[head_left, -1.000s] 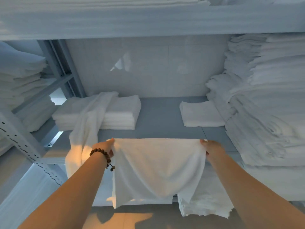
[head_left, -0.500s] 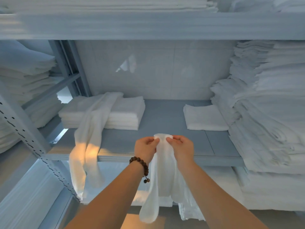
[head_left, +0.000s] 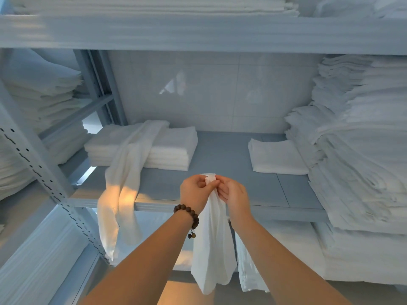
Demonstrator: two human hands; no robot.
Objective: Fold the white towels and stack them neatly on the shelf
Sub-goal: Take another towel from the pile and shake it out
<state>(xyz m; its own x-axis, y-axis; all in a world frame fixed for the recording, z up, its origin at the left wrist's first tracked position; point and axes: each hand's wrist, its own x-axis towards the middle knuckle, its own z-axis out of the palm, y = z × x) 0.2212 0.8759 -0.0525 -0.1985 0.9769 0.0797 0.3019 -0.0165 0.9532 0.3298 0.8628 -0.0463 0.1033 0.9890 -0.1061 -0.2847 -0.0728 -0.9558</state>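
A white towel (head_left: 212, 245) hangs folded in half lengthwise in front of the grey shelf (head_left: 220, 164). My left hand (head_left: 195, 192), with a bead bracelet on the wrist, pinches its top corners. Close against it, my right hand (head_left: 234, 193) holds the same top edge. On the shelf's left lies a stack of folded towels (head_left: 167, 148). A loose towel (head_left: 123, 186) drapes over that stack and hangs past the shelf's front edge. One folded towel (head_left: 276, 156) lies at the shelf's right.
A tall pile of white towels (head_left: 356, 146) fills the right end of the shelf. More linen sits on the upper shelf (head_left: 198, 31), on the left rack (head_left: 39, 95) and on the shelf below. A perforated metal post (head_left: 41, 172) stands at the left.
A second ago my hands held the towel spread wide by its top corners. They came together at the middle, so the towel now hangs doubled and narrow.
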